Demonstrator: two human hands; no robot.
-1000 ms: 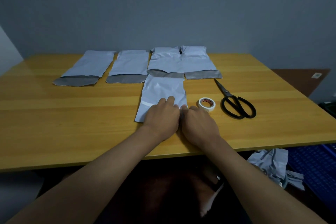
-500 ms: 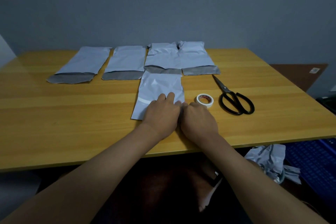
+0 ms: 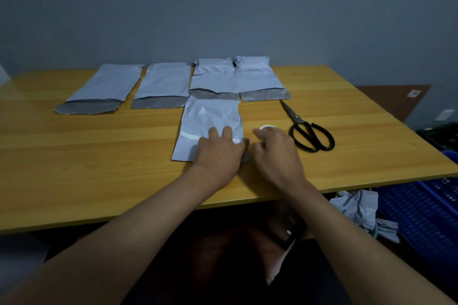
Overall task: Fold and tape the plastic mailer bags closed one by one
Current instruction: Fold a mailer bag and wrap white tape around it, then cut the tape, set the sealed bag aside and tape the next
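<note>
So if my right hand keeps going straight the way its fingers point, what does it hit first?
Most likely the roll of tape: the right hand points away from you and the roll sits just past its fingertips. Whether they already touch it is unclear.

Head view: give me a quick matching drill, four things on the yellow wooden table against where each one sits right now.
Things:
1. black metal scissors
2. white tape roll
3. folded grey plastic mailer bag
4. four unfolded grey mailer bags

Places:
A. in a row along the far side
B. under the left hand
C. farthest right, lying flat
D. just beyond the right hand

Pairs: 1-C, 2-D, 3-B, 4-A
</note>
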